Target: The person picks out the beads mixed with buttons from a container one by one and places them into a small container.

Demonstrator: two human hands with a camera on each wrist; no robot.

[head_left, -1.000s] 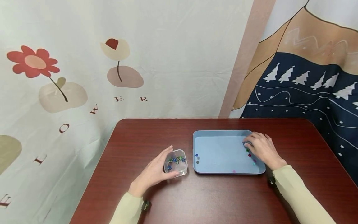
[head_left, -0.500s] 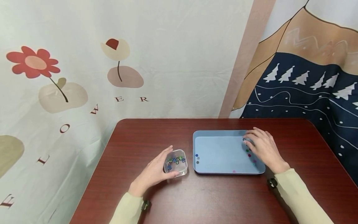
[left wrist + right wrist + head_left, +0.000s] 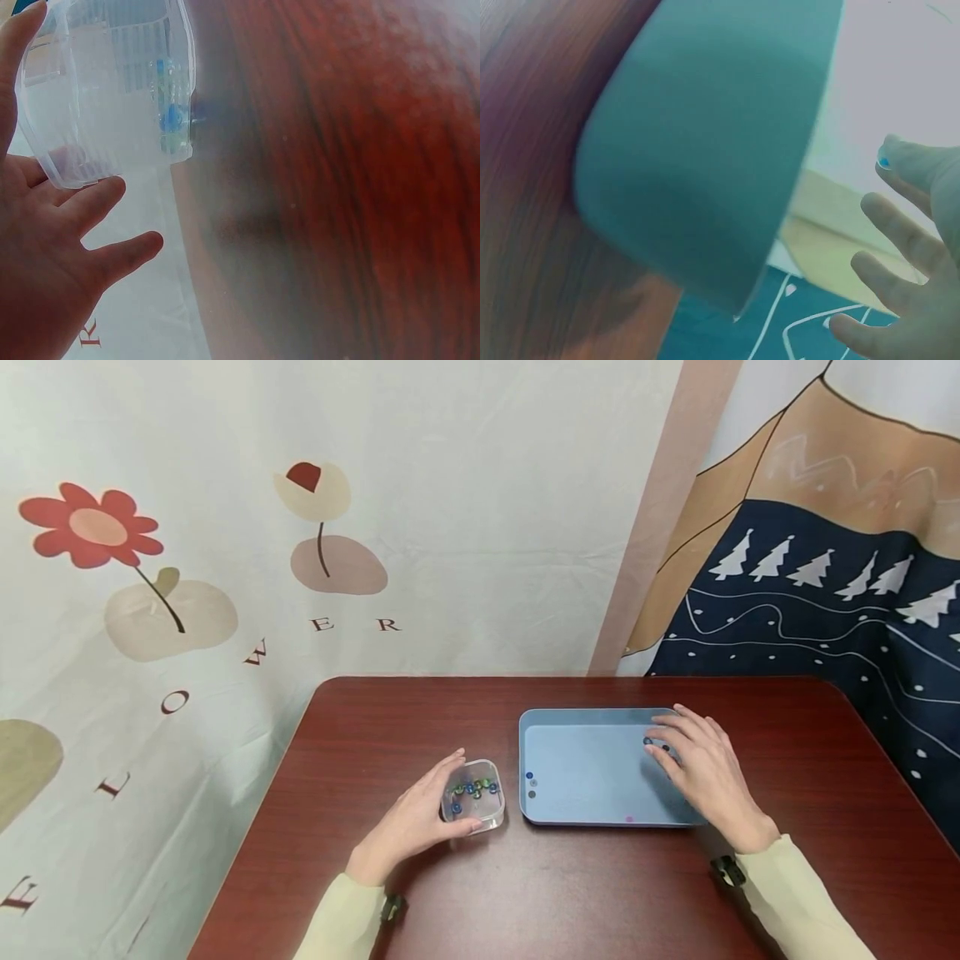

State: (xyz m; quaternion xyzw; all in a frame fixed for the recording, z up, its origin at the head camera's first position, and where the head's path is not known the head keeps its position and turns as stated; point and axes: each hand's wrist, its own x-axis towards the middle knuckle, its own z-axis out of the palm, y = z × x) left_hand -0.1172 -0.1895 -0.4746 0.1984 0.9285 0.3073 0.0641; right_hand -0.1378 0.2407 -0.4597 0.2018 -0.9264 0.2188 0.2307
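In the head view, my left hand (image 3: 411, 818) holds a small clear plastic box (image 3: 491, 814) on the table, thumb at the near side and fingers at the far left. Several blue and green glass marbles (image 3: 477, 787) lie in the box. My right hand (image 3: 705, 768) is above the right end of a light-blue tray (image 3: 581, 777). Its thumb and index finger pinch a marble (image 3: 884, 159), clear with blue in the right wrist view; the other fingers are spread. Below the right hand, the tray's right side is partly hidden.
Along the tray's left side lie a blue marble (image 3: 528, 775) and two paler or darker ones. A pink piece (image 3: 629, 819) lies by its near edge. The dark red wooden table (image 3: 570, 893) ends at a printed curtain (image 3: 480, 568).
My right hand has lifted slightly from the tray's right side and shifted a little left, the marble moving with its fingertips. The left hand and the box have stayed in place.
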